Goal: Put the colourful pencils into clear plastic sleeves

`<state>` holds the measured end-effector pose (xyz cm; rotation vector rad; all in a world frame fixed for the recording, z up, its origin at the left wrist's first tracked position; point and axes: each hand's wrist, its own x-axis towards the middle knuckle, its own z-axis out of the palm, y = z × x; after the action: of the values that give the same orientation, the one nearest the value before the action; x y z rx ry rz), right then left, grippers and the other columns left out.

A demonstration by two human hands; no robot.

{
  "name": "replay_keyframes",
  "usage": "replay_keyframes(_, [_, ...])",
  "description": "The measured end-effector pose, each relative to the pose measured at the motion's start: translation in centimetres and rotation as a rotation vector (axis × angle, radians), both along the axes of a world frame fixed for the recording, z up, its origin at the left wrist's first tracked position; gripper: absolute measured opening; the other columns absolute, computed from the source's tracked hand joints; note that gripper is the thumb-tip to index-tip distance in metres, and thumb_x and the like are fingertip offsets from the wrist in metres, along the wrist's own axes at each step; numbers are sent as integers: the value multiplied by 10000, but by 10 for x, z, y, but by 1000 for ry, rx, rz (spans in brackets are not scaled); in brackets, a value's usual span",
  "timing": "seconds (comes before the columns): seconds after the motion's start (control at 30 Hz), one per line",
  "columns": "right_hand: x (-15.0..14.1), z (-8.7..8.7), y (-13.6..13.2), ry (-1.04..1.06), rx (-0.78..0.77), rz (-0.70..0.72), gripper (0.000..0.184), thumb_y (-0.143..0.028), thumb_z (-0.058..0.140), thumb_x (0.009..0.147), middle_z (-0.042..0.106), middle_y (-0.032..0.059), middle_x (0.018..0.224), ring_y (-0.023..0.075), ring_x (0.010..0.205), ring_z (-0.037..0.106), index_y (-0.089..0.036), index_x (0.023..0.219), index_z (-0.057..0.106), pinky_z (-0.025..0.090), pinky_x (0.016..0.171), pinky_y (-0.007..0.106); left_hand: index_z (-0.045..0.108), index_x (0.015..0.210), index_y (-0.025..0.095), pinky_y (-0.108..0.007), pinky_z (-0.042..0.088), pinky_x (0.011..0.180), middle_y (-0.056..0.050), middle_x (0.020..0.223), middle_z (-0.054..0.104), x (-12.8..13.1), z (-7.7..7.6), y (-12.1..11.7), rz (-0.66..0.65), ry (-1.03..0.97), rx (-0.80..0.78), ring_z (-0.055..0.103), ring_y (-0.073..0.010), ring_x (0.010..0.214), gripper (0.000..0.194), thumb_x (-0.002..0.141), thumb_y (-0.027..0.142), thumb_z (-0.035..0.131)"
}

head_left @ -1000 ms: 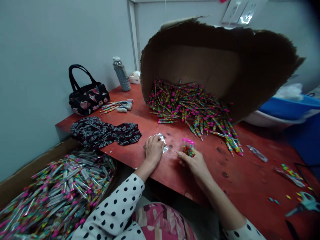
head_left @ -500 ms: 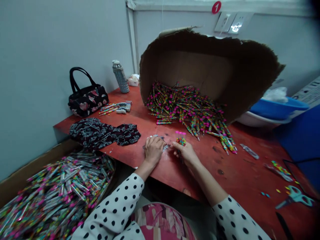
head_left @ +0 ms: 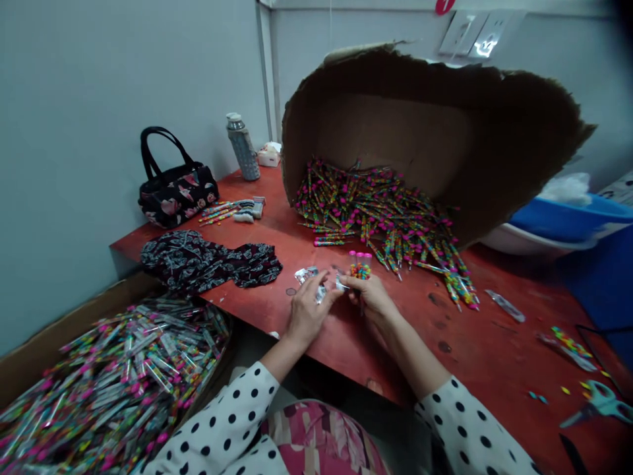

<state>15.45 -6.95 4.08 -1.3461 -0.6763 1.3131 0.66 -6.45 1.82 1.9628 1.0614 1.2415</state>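
Pink-capped candy tubes (head_left: 361, 266) are gripped in the right hand (head_left: 374, 300) over the bench (head_left: 484, 349), left hand (head_left: 306, 315) by the shiny wrappers (head_left: 305, 273), can't tell if its fingers are pinching, so imo it's wrapper-picking, needing steady tubes next.

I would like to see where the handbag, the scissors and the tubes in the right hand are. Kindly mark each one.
Handbag (head_left: 179, 196), head view: on its flowered side.
Scissors (head_left: 593, 405), head view: near where blades and handles meet.
Tubes (head_left: 361, 271), head view: on their colourful filling.
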Motion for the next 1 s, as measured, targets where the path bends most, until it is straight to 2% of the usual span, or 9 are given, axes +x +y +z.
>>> replay_keyframes(0.07, [-2,2,0,-23,21,-12,248,-285,737,536,523,-55,455,56,331,396,-164,649,553,259,308,178,611,1075,194,-289,464,774,-78,1008,662,2,1,-1,-22,-115,-254,612,-196,886,342,787,366,549])
replay_keyframes(0.13, [-4,3,1,-81,52,11,234,-303,729,555,506,-57,437,67,339,404,-166,629,554,266,321,189,665,962,181,-268,466,742,-61,915,688,5,-1,-1,-94,-219,-429,624,-186,819,294,760,375,576])
replay_keyframes(0.3, [-6,4,3,-275,150,27,222,-316,711,583,526,-56,513,81,414,433,-168,691,585,320,400,210,673,742,129,-250,466,642,-30,657,658,11,-8,1,-111,-426,-676,592,-137,611,248,691,369,642])
replay_keyframes(0.4, [-4,6,5,-200,164,67,247,-300,728,559,504,-66,499,71,403,403,-166,686,564,305,398,206,676,768,129,-236,457,585,-23,656,642,5,-5,0,-126,-401,-713,567,-119,552,275,680,388,647])
replay_keyframes(0.53, [-1,10,8,-132,131,53,285,-293,739,544,482,-80,457,70,363,386,-176,706,536,273,362,199,682,937,175,-216,407,497,7,544,599,-8,7,-2,-4,-195,-568,523,-115,473,351,714,434,601])
replay_keyframes(0.63, [-3,13,9,-121,109,50,290,-291,738,536,479,-80,437,71,340,377,-179,702,528,248,339,197,675,987,204,-214,418,510,-9,641,647,-12,10,-2,9,-142,-529,553,-124,527,373,721,451,588])
replay_keyframes(0.77, [-12,16,10,-137,80,28,275,-306,723,532,458,-78,416,75,333,364,-181,651,508,246,334,203,704,781,157,-215,451,518,-23,656,652,-4,3,-5,-137,-213,-637,566,-124,547,335,703,466,598])
replay_keyframes(0.87, [-14,13,12,-277,72,41,252,-349,683,571,457,-73,438,82,354,373,-186,648,508,284,364,215,696,754,129,-220,478,522,-43,653,657,-2,0,-7,-108,-348,-781,586,-127,560,351,710,461,592])
replay_keyframes(1.0, [-6,4,18,-554,44,28,239,-360,675,578,548,-27,536,136,483,493,-188,704,566,345,462,239,693,748,109,-217,500,545,-80,718,684,-9,7,-8,-48,-469,-954,612,-124,579,326,648,418,670])
